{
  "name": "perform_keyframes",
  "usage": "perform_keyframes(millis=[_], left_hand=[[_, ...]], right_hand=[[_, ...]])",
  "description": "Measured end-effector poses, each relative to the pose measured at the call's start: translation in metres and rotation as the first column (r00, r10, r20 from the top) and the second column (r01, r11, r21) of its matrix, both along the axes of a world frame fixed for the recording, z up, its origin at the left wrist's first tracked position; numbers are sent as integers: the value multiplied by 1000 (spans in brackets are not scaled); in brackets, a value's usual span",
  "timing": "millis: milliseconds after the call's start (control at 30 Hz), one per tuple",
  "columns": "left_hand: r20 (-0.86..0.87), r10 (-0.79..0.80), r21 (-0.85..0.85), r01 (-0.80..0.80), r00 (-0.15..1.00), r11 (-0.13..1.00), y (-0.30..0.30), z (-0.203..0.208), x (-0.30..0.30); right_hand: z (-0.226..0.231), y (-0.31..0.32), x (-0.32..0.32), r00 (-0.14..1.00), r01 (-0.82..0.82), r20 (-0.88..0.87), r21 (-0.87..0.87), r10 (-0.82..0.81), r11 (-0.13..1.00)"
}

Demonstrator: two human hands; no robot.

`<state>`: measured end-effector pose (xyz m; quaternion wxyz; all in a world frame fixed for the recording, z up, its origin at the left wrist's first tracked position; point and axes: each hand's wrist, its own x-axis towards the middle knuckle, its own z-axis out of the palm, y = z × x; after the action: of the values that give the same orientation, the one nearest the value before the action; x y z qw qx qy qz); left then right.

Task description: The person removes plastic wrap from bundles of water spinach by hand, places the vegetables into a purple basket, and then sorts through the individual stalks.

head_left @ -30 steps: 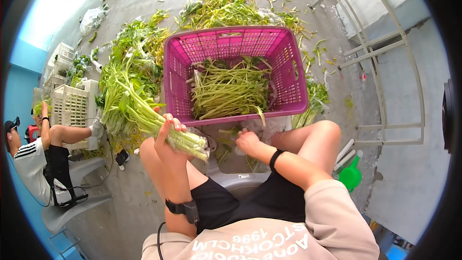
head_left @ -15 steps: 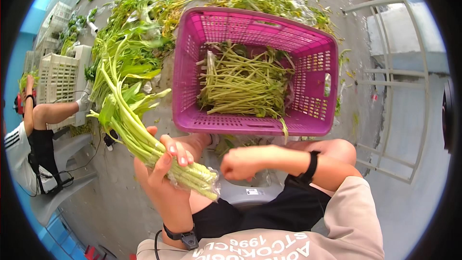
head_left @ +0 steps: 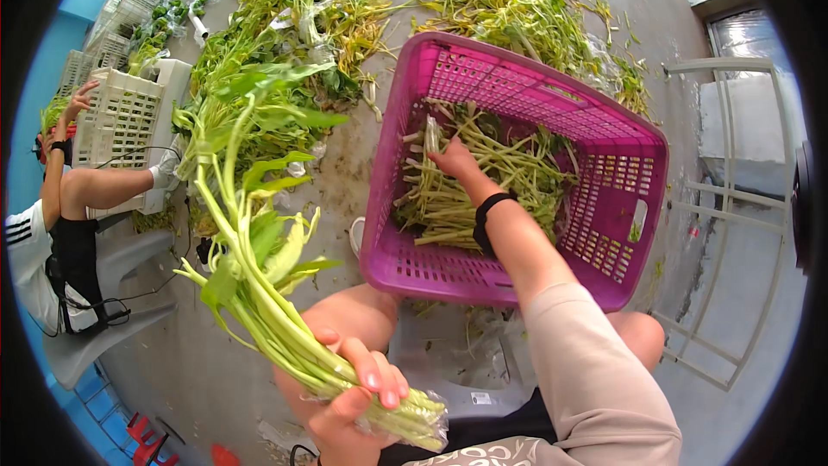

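My left hand (head_left: 358,393) grips a bundle of water spinach (head_left: 289,324) low on its stems. Clear plastic film (head_left: 423,418) wraps the cut ends, and the leafy tops lean up and to the left. In front of me stands a magenta slatted basket (head_left: 423,276), tilted in view. My right hand (head_left: 454,161) reaches down inside it to the left part of a heap of trimmed stems (head_left: 509,164). Its fingers are drawn together among the stems, beside a plastic-wrapped piece (head_left: 431,134). The fingertips are partly hidden, so what they pinch cannot be made out.
Loose leafy greens (head_left: 293,0) and yellowed ones (head_left: 517,17) lie on the floor beyond the basket. A white metal frame (head_left: 759,65) stands at the right. Far left, a co-worker's arm (head_left: 56,173) is near white crates (head_left: 112,125).
My right hand has gone from in front of the basket, over its near rim, into the heap of stems. My left hand still holds the bundle, now lower and farther right in view.
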<state>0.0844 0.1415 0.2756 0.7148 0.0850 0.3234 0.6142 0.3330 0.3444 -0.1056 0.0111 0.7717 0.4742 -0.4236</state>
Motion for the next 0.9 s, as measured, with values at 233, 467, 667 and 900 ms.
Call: perform_keyframes(millis=[233, 467, 667, 900], left_hand=[[-159, -49, -84, 36, 986, 996, 15, 14, 17], [-280, -89, -111, 60, 956, 992, 21, 34, 31], [-82, -64, 50, 68, 995, 996, 8, 2, 31], [-178, -79, 184, 112, 981, 977, 2, -27, 27]], right_hand=[[4, 9, -9, 948, 207, -202, -195, -246, 959], [140, -4, 6, 223, 525, -886, -242, -406, 816], [245, -57, 26, -132, 459, -981, -190, -146, 868], [377, -190, 16, -305, 450, -952, -177, -36, 875]])
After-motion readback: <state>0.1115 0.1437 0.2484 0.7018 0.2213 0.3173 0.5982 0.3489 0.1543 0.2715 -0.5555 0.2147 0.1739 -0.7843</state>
